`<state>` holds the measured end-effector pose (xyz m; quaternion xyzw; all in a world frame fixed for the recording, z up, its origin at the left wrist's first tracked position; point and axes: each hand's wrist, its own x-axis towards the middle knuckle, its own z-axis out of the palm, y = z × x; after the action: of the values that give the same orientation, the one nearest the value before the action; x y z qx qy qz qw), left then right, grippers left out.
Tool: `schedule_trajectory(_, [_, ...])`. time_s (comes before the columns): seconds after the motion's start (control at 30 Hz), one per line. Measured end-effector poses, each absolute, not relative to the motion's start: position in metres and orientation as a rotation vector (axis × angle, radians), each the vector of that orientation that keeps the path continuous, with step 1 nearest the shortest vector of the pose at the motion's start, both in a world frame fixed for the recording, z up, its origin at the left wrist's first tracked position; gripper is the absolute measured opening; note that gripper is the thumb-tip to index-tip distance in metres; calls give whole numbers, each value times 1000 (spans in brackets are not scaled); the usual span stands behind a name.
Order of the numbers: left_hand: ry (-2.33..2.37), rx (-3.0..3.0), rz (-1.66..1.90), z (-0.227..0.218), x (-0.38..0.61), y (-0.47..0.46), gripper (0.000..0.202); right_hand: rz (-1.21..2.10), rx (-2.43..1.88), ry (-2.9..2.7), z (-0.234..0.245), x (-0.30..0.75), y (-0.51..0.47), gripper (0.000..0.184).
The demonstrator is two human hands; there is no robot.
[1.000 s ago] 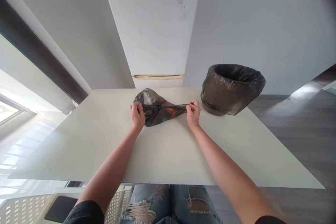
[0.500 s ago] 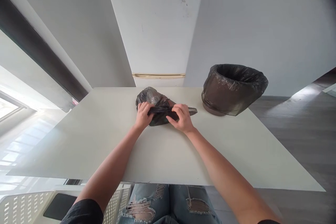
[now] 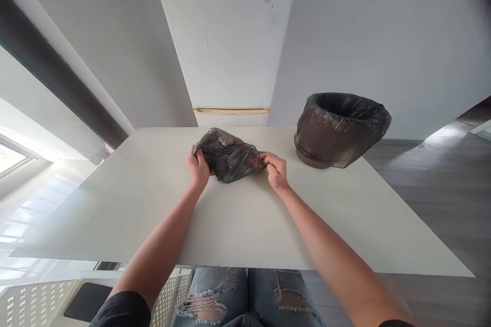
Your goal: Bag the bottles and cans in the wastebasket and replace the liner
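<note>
A crumpled black plastic garbage bag (image 3: 233, 159) lies on the white table between my hands, bulging with contents that show faintly reddish and green through the film. My left hand (image 3: 198, 167) is closed on the bag's left end, thumb on top and fingers behind it. At the other end, my right hand (image 3: 274, 167) pinches the gathered, narrow part of the plastic. What exactly fills the bag cannot be made out.
Toward the back right of the table stands a brown bin (image 3: 330, 130) lined with a black bag folded over its rim. A white fridge (image 3: 232, 51) rises behind the table (image 3: 153, 214). Low on the left are a perforated pale basket (image 3: 38, 301) and a dark flat object (image 3: 87, 300).
My hands have moved apart. The left shifted to the bag's left end, and the right slid outward to its narrow end. The plastic now stretches between them; the bin stayed still.
</note>
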<state>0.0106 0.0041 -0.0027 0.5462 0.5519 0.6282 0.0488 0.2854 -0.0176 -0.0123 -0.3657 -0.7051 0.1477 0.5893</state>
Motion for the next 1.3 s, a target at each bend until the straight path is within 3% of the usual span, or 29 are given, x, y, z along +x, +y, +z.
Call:
schedule_trajectory(0.17, [1705,1481,2015,-5,2,12,22,720,-728,-1695,-6,297,-22,19])
schedule_trajectory(0.27, [1734,1438,2089,-7,-4,16,17,917,-635,-1884,1,298,-27,31])
schedule_trajectory(0.33, [1763,1419,2140,-4,-7,15,26,991,-577,-2062,4,295,-30,38])
schedule_trajectory(0.47, [1812,1468,2241,13,-8,4,45,756,-571,-2369,1,283,-38,41])
schedule_trajectory(0.67, [1703,2188,2271,32,-6,-21,25,255,-689,-2378,-7,272,-38,37])
schedule_trajectory(0.8, [1154,2819,2088,35,10,-39,30,-29,-760,-2289,-1,271,-34,27])
schedule_trajectory(0.9, [903,3099,1671,41,33,-49,35,-17,-960,-2351,6,269,-37,31])
schedule_trajectory(1.03, [946,3155,1168,43,52,-50,31,111,-1318,-2417,20,265,-47,38])
schedule_trajectory(1.3, [1113,3017,1299,28,44,-37,22,238,-1432,-2581,32,259,-54,44])
